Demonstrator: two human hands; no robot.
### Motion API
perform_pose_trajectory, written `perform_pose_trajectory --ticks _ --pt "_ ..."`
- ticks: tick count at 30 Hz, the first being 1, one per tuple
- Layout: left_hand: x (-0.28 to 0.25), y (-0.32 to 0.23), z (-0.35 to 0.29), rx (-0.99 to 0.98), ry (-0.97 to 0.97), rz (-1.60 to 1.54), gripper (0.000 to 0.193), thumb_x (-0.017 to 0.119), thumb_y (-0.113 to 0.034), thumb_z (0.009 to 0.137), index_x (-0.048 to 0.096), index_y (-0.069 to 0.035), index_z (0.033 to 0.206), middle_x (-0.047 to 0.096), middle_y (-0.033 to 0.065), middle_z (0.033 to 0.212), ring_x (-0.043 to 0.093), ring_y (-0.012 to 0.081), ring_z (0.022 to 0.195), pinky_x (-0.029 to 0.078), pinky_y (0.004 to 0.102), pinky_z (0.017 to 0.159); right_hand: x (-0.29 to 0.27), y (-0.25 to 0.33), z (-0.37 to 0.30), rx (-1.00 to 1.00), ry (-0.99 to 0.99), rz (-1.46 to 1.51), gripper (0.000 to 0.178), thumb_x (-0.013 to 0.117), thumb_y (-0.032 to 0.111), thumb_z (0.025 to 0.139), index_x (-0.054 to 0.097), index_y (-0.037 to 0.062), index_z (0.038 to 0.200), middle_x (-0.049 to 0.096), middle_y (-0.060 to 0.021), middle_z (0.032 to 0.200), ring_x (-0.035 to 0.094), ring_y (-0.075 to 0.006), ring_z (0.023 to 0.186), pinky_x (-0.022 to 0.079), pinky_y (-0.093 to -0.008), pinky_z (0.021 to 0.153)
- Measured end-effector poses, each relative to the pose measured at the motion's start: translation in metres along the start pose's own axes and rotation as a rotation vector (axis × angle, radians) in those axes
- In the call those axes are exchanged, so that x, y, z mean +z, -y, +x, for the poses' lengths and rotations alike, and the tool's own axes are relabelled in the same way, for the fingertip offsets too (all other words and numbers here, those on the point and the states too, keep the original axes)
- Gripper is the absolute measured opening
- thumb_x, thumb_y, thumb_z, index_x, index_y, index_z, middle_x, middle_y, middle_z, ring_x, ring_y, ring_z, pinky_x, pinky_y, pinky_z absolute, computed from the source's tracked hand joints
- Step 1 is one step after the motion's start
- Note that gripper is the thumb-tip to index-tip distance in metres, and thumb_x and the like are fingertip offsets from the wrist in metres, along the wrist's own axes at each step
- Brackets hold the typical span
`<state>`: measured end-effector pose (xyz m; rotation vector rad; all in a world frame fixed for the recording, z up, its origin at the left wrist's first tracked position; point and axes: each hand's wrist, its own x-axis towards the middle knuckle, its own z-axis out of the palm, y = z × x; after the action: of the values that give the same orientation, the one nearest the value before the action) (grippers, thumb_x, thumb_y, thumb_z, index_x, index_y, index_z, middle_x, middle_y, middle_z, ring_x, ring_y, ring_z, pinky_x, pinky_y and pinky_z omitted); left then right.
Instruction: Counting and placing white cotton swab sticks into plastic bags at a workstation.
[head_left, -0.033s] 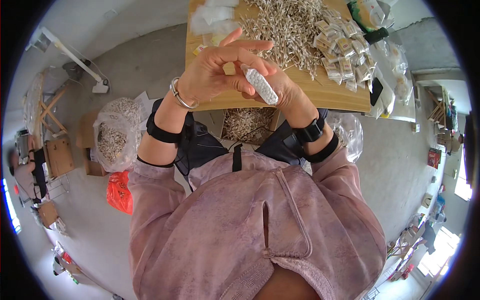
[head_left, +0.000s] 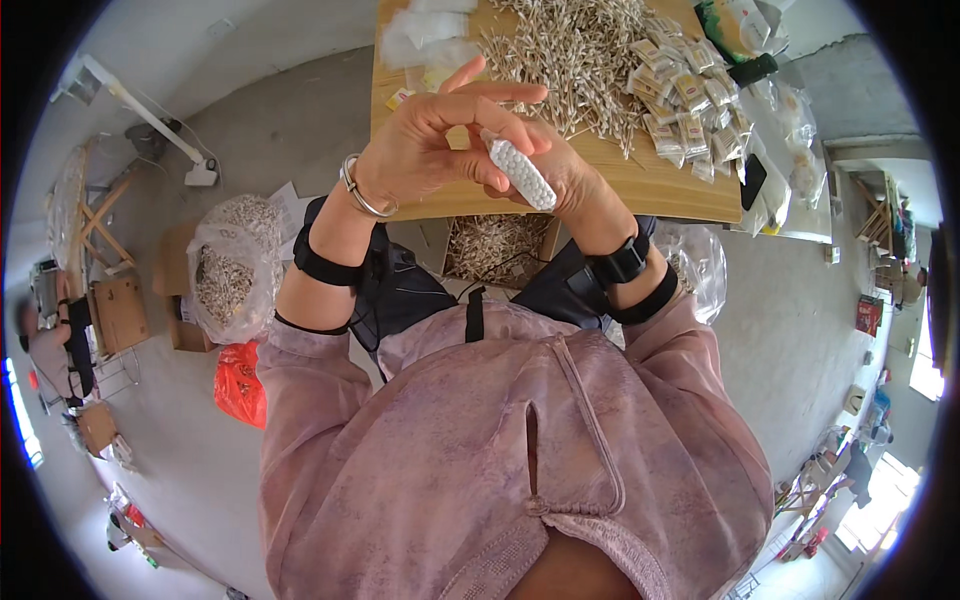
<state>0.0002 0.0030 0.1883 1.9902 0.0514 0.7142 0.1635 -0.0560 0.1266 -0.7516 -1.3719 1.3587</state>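
A flat, tightly packed bundle of cotton swabs [head_left: 523,175] is held above the table's near edge, its white tips turned toward me. My left hand [head_left: 425,140] pinches the bundle's left end between thumb and fingers, while other fingers stretch out above it. Around the bundle's far and right side curls my right hand [head_left: 572,178]; most of its fingers are hidden behind the bundle and my left hand. Beyond both hands, a large heap of loose cotton swabs [head_left: 570,65] covers much of the wooden table [head_left: 660,190].
Small filled packets [head_left: 690,100] are piled right of the heap. Clear plastic bags [head_left: 425,38] lie at the table's far left. Below the table edge, a box of swabs [head_left: 495,245] sits between my legs. A swab-filled plastic bag [head_left: 235,270] and red bag [head_left: 240,385] stand left.
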Motion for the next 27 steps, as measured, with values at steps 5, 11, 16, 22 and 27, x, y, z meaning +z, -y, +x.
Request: perform_pose_trajectory --ticks 5,11,16,22,27 --pt "0.005 0.006 -0.006 0.003 -0.051 -0.064 0.028 0.081 -0.022 0.065 0.07 -0.019 0.091 0.072 -0.0046 0.093 0.054 0.017 0.119 0.005 0.0478 0.114 0.004 0.011 -0.002 0.353 0.106 0.687 0.02 0.06 0.011 0.089 0.058 0.0005 0.106 0.064 -0.0064 0.087 0.066 -0.0125 0.072 0.056 -0.022 0.058" --pt "0.017 -0.008 0.005 -0.072 -0.104 -0.049 0.03 0.083 -0.026 0.062 0.07 -0.018 0.088 0.072 -0.006 0.088 0.055 0.0149 0.117 0.004 0.048 0.114 -0.005 -0.015 0.001 -0.36 0.208 -0.164 0.029 0.057 0.018 0.092 0.055 -0.0003 0.114 0.063 -0.0107 0.103 0.065 -0.0169 0.089 0.057 -0.0254 0.069" --pt "0.012 0.001 0.001 0.008 0.027 0.047 0.03 0.085 -0.028 0.059 0.07 -0.019 0.084 0.071 -0.0074 0.086 0.057 0.015 0.115 0.003 0.0477 0.114 0.005 -0.005 0.004 0.276 0.405 1.322 0.034 0.046 0.022 0.098 0.047 -0.0003 0.124 0.058 -0.0164 0.114 0.062 -0.023 0.103 0.056 -0.0304 0.083" --pt "0.015 -0.001 0.004 -0.013 0.027 0.038 0.031 0.086 -0.029 0.054 0.07 -0.018 0.077 0.071 -0.0042 0.083 0.059 0.0222 0.113 0.006 0.0487 0.113 -0.009 -0.012 0.0 0.2 0.367 0.533 0.034 0.052 0.016 0.094 0.047 -0.0003 0.123 0.058 -0.015 0.113 0.062 -0.0228 0.102 0.056 -0.0292 0.084" --pt "0.02 0.001 0.004 -0.024 0.055 0.07 0.028 0.085 -0.029 0.059 0.07 -0.022 0.08 0.071 -0.0104 0.086 0.057 0.0146 0.114 0.001 0.0512 0.113 -0.004 -0.011 -0.008 -0.259 0.127 -0.568 0.035 0.065 0.019 0.086 0.056 0.0085 0.117 0.059 -0.0059 0.113 0.055 -0.0177 0.11 0.047 -0.0293 0.095"
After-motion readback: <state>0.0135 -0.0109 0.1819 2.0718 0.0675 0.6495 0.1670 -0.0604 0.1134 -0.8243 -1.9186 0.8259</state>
